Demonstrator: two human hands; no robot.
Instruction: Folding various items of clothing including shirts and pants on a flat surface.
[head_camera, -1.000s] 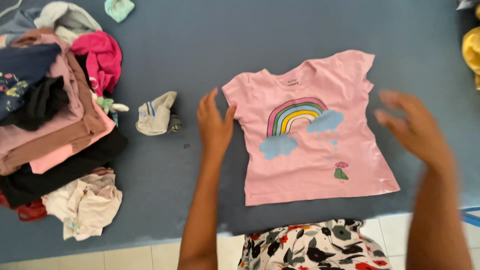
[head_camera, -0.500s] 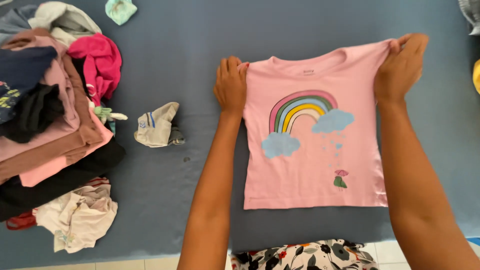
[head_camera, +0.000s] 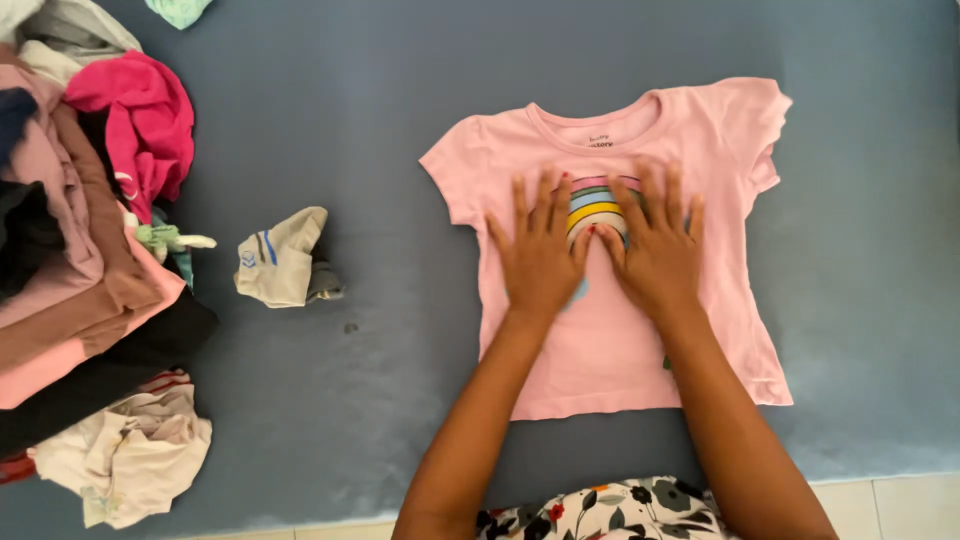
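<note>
Under both palms lies a small pink cotton T-shirt with a rainbow print (head_camera: 610, 330), spread face up on the blue-grey cloth-covered surface (head_camera: 400, 130). The left hand (head_camera: 540, 255) and the right hand (head_camera: 655, 250) rest side by side on its chest, thumbs nearly touching, fingers spread wide and flat; neither hand grips or pinches anything, they only press on the fabric. Beyond the fingertips sit the neckline and the upper arc of the rainbow; the rest of the print is hidden beneath the hands. Both short sleeves lie out to either side of the fingers, and the hem lies back toward the wrists, fairly straight.

Judging from this, the shirt is laid out and largely flat, with no fold made in it: sleeves, sides and hem are all unfolded. Faint wrinkles show along the edge right of the right hand.

Well to the left of the left hand's fingers lies a small crumpled cream garment with blue stripes (head_camera: 280, 265), and farther left a heap of mixed clothes in pink, brown, black and white (head_camera: 90, 260), none of it folded as far as can be seen.
</note>
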